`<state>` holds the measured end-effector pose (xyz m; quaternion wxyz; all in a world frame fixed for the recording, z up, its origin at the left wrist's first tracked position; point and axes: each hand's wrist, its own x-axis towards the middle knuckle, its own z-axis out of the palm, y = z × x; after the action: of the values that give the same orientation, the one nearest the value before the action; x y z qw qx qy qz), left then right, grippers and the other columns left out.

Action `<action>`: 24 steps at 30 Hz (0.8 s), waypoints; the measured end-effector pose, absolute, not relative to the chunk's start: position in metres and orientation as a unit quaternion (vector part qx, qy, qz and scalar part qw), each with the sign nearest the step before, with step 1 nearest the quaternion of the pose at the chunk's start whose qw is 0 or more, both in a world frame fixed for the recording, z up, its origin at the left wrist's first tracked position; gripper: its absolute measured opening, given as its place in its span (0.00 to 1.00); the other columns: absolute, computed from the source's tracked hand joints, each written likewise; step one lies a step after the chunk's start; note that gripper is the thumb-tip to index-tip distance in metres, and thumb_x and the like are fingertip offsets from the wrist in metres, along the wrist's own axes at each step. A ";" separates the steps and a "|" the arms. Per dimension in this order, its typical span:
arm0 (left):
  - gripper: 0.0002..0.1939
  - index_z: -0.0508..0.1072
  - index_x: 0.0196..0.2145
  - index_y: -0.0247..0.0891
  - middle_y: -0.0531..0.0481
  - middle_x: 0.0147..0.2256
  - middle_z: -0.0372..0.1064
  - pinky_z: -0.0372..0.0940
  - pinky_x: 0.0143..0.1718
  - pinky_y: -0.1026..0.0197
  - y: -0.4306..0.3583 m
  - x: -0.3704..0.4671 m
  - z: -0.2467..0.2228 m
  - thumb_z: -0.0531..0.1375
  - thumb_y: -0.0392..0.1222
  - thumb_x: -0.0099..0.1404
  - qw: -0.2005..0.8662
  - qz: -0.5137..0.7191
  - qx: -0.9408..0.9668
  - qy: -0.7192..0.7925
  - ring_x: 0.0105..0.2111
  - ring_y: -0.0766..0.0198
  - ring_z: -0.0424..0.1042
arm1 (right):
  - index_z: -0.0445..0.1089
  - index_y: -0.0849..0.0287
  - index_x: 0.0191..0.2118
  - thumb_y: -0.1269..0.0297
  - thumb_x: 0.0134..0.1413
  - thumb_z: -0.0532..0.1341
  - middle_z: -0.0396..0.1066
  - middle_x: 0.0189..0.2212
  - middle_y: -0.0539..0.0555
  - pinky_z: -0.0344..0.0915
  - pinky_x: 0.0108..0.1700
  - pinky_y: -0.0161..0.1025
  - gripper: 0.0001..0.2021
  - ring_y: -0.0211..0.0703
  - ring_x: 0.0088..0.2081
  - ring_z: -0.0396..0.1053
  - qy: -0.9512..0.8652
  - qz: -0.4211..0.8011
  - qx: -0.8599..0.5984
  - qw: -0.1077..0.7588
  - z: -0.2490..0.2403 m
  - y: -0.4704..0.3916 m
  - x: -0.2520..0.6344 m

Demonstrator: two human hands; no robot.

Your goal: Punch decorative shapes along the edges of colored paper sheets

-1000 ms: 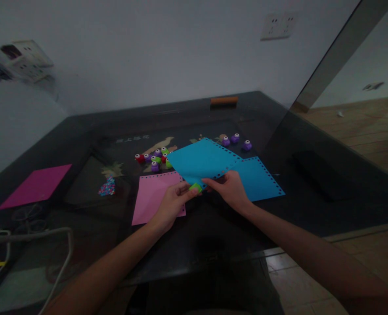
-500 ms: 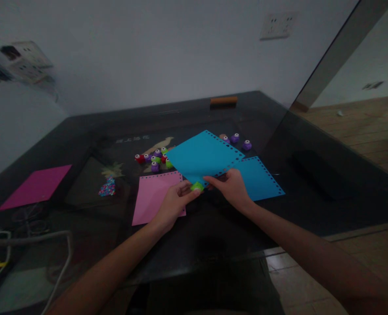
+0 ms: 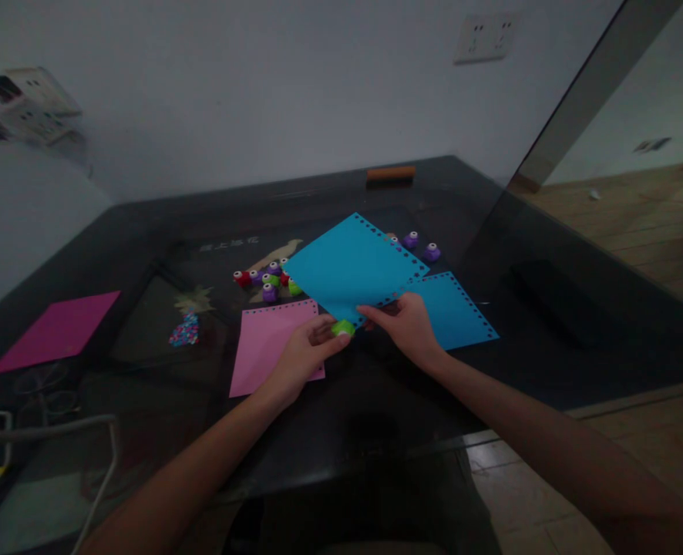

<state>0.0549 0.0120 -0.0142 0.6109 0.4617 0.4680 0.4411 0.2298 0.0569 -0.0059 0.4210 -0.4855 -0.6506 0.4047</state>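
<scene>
Between the thumb and fingers of my left hand (image 3: 311, 347) is a small green toy (image 3: 343, 327), touching or very near the lower corner of a blue sheet with punched edges (image 3: 353, 266). My right hand (image 3: 408, 324) pinches that sheet near the same corner, holding it up at a slant. Under my left forearm and wrist lies a pink sheet (image 3: 266, 339). A second blue sheet (image 3: 454, 312) rests on the table behind my right hand. Red, purple and green toys with eyes (image 3: 269, 279) cluster left of the raised sheet.
More purple toys (image 3: 432, 252) sit at the right. A magenta sheet (image 3: 58, 331) and a heap of colourful beads (image 3: 185, 330) are on the left of the dark table (image 3: 347, 455). An orange-brown roll (image 3: 391, 174) lies near the wall. A white cable curves at lower left.
The raised blue sheet has tilted up slightly, its far corner a little higher and further left. Both hands keep their grips. The whole view has shifted slightly.
</scene>
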 end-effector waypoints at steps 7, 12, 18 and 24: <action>0.18 0.72 0.42 0.38 0.45 0.43 0.74 0.59 0.52 0.51 0.015 0.045 -0.016 0.67 0.42 0.52 0.597 0.416 0.474 0.496 0.45 0.55 0.71 | 0.71 0.60 0.19 0.60 0.47 0.65 0.75 0.19 0.56 0.67 0.29 0.39 0.12 0.45 0.23 0.73 -0.641 0.411 -0.489 0.426 -0.007 0.058 0.232; 0.19 0.72 0.44 0.38 0.45 0.44 0.73 0.60 0.52 0.50 0.017 0.043 -0.014 0.66 0.40 0.53 0.589 0.401 0.496 0.497 0.45 0.55 0.71 | 0.71 0.60 0.19 0.61 0.47 0.65 0.75 0.19 0.56 0.67 0.28 0.39 0.11 0.45 0.23 0.73 -0.636 0.414 -0.492 0.427 -0.006 0.059 0.233; 0.20 0.69 0.46 0.34 0.43 0.46 0.72 0.61 0.51 0.50 0.018 0.043 -0.008 0.62 0.39 0.55 0.566 0.352 0.548 0.505 0.46 0.57 0.71 | 0.71 0.61 0.19 0.63 0.47 0.65 0.75 0.19 0.55 0.67 0.28 0.37 0.11 0.43 0.22 0.73 -0.638 0.402 -0.503 0.423 -0.003 0.059 0.234; 0.23 0.68 0.49 0.35 0.44 0.46 0.72 0.65 0.49 0.52 0.020 0.041 -0.012 0.61 0.36 0.54 0.518 0.324 0.593 0.524 0.44 0.58 0.72 | 0.71 0.61 0.19 0.63 0.47 0.65 0.75 0.18 0.55 0.67 0.28 0.37 0.11 0.43 0.22 0.73 -0.641 0.399 -0.500 0.425 -0.003 0.059 0.234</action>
<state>0.0408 0.0202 -0.0123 0.5184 0.5930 0.5238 0.3244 0.2343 0.0592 -0.0030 0.4247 -0.5003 -0.6406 0.3988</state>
